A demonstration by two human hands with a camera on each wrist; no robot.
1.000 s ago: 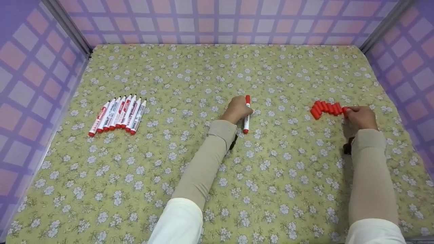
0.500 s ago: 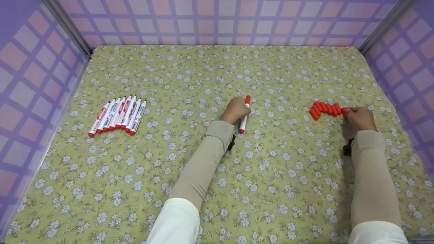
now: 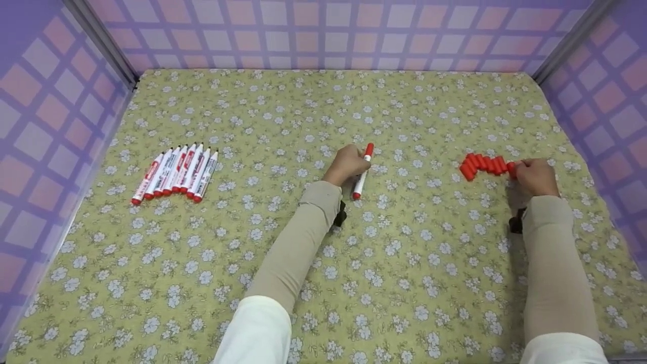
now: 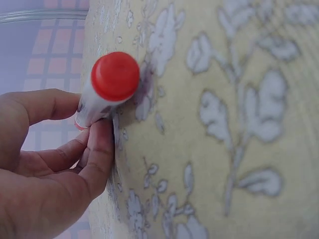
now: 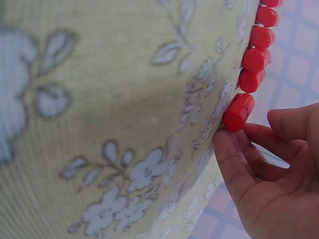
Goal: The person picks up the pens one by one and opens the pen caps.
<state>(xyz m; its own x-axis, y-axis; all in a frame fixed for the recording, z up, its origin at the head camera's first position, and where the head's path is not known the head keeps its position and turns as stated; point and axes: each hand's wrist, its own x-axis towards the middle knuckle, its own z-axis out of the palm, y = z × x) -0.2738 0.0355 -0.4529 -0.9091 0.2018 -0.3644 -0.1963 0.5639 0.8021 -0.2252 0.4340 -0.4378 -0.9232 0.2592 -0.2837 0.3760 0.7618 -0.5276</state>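
My left hand pinches a white marker between thumb and fingers near the middle of the cloth. The marker lies slanted, with its red cap on the far end and its red base facing the left wrist camera. At the right, my right hand has its fingertips counterpart low against the last red marker cap of a row. The right thumb stands apart from that cap.
Several uncapped white markers lie side by side at the left, dark tips pointing away. Several loose red caps form an uneven row beside the right hand. A flowered cloth covers the table, with checked panels around it.
The held marker has turned, its base end swinging left, and the left hand has shifted slightly left. The right hand and the end cap have edged slightly left.
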